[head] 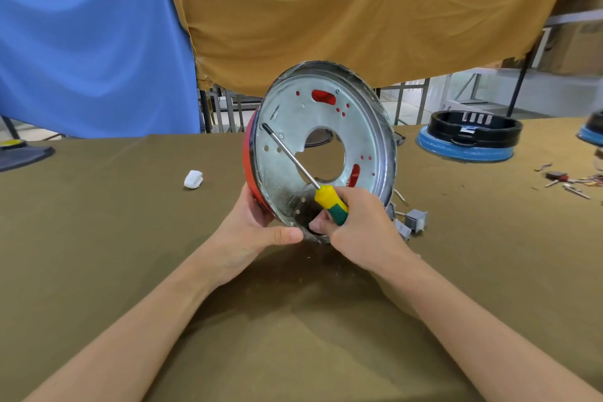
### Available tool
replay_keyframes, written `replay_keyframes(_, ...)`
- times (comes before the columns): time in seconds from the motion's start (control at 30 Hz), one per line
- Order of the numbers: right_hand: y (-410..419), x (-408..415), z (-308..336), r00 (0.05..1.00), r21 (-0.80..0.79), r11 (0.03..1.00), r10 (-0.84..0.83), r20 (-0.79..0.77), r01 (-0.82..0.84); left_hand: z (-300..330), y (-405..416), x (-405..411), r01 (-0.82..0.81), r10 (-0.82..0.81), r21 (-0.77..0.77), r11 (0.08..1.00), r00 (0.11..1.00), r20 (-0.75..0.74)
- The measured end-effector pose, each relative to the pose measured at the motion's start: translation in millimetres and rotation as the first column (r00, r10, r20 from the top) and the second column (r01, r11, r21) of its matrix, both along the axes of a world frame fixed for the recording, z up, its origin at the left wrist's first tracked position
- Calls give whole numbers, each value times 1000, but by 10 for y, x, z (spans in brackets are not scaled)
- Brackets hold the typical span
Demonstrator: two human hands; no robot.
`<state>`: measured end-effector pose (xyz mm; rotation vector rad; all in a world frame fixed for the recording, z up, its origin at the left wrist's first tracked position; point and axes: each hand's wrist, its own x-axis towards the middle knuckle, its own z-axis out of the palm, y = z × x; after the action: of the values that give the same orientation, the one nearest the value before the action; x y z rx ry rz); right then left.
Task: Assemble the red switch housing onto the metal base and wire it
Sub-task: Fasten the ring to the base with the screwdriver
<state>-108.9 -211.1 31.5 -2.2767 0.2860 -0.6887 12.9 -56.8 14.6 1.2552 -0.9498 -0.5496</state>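
We record one metal base (326, 127), a round plate with a large central hole, held upright on edge near the middle of the tabletop (98, 238). One red switch housing (248, 153) sits against its far face, showing at the left rim and through two slots. The left hand (257, 232) grips the lower left rim, thumb across the edge. The right hand (359, 225) is wrapped round the handle of one yellow-and-green screwdriver (329, 199), its tip at the plate's upper left. Two grey connectors (414, 220) on wires lie just right of the base. One white lump (193, 179) lies to the left. One black ring (470, 137) rests near the far right edge.
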Motion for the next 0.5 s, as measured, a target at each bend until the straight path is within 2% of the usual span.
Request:
replay_keyframes(0.13, 42, 6, -11, 1000, -10, 1000, 15, 20, -15, -28, -19, 15, 8, -8, 8, 1000, 1000, 23)
replay_keyframes(0.5, -29, -12, 27, 998, -10, 998, 57, 15, -57, -14, -17, 43, 26, -26, 3, 1000, 998, -50)
